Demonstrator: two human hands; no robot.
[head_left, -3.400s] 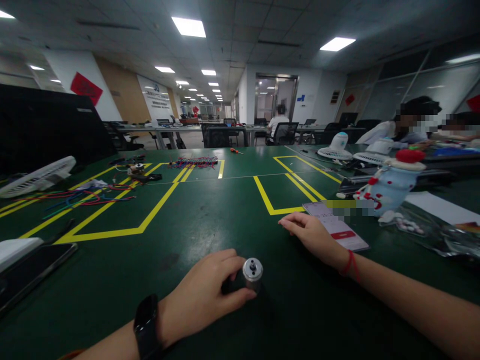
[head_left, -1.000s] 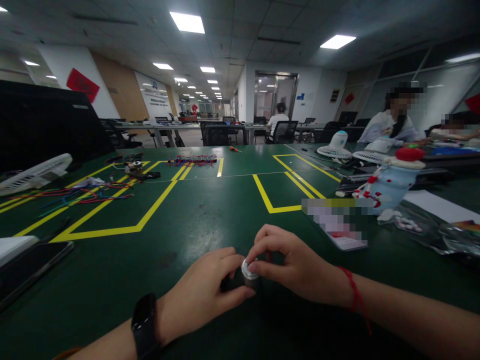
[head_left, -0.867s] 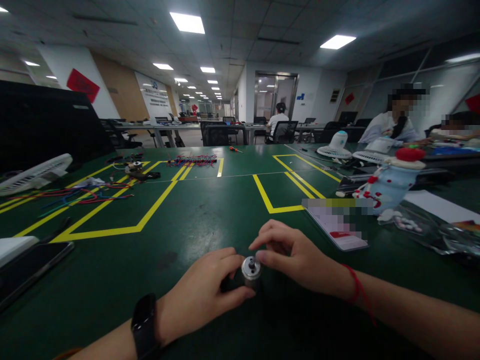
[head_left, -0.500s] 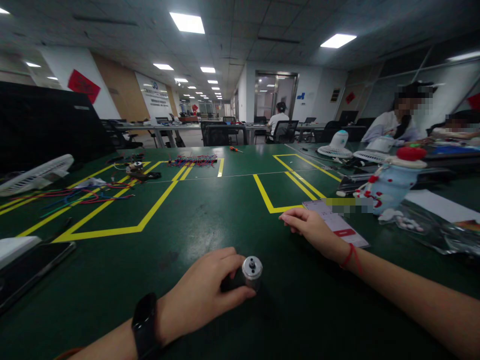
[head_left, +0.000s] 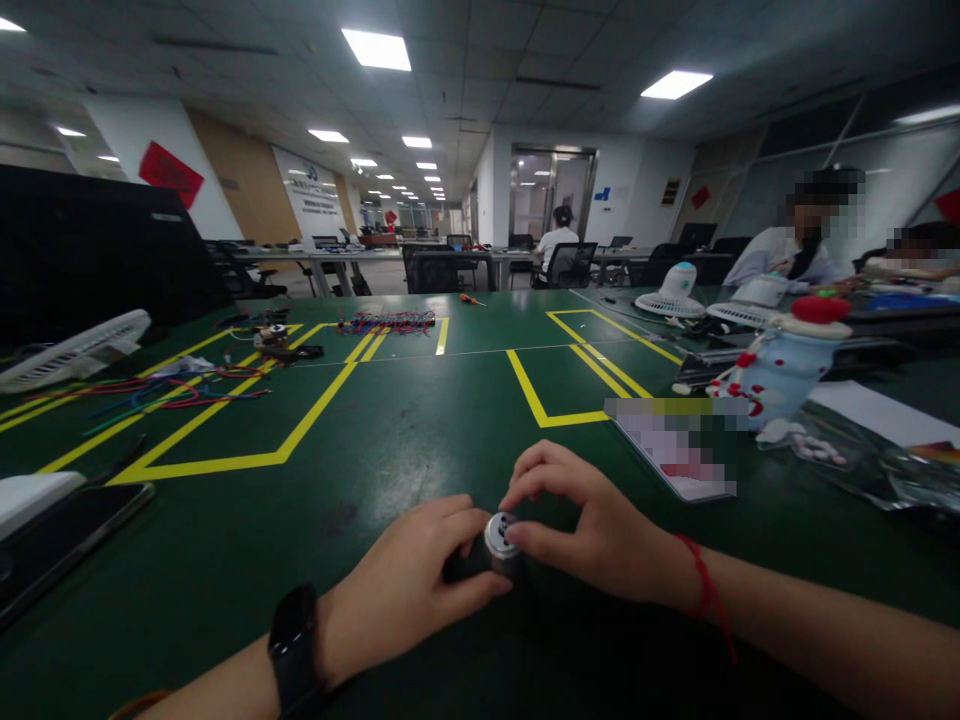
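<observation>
A small silver cylindrical motor (head_left: pixel 495 538) stands upright on the green table (head_left: pixel 420 400), its round top face and short shaft pointing up. My left hand (head_left: pixel 409 575) is closed around its side, the thumb along the near side and the index finger behind. From the right, my right hand (head_left: pixel 592 525) reaches over the motor. Its thumb and index finger pinch at the shaft on the top face, which they partly cover. Whether a separate small piece is between those fingertips cannot be seen.
Yellow tape (head_left: pixel 210 470) outlines areas on the table. Loose wires (head_left: pixel 187 390), a phone (head_left: pixel 67 545) and a white fan (head_left: pixel 82 350) lie left. At right are a card (head_left: pixel 667 450), a blue bottle (head_left: pixel 791 370) and a plastic bag (head_left: pixel 870 470). A person (head_left: pixel 787 245) sits beyond.
My right hand has moved left and nearer, from beside the card to the top of the motor. My left hand and the motor have stayed in place.
</observation>
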